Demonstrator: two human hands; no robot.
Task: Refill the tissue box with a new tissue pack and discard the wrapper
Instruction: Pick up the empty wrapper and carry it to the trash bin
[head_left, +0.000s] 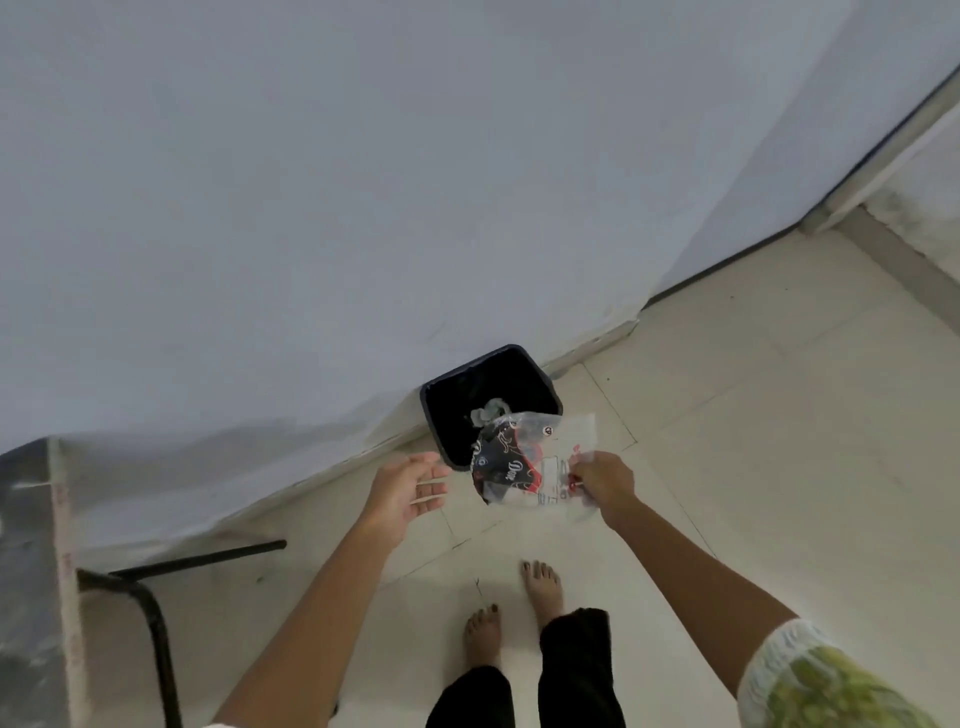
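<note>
A crumpled clear plastic wrapper (524, 460) with dark and red print hangs from my right hand (602, 480), which pinches its right edge. It hovers over the near rim of a small black bin (540, 387) that stands on the floor against the wall. Some pale scraps lie inside the bin. My left hand (408, 488) is held out to the left of the wrapper, palm turned toward it, fingers apart, holding nothing. No tissue box shows in the head view.
A white wall (363, 208) rises behind the bin. Pale floor tiles (753, 415) spread to the right. At the far left stands a grey table edge (31, 571) with black metal legs (156, 639). My bare feet (514, 608) stand just behind the bin.
</note>
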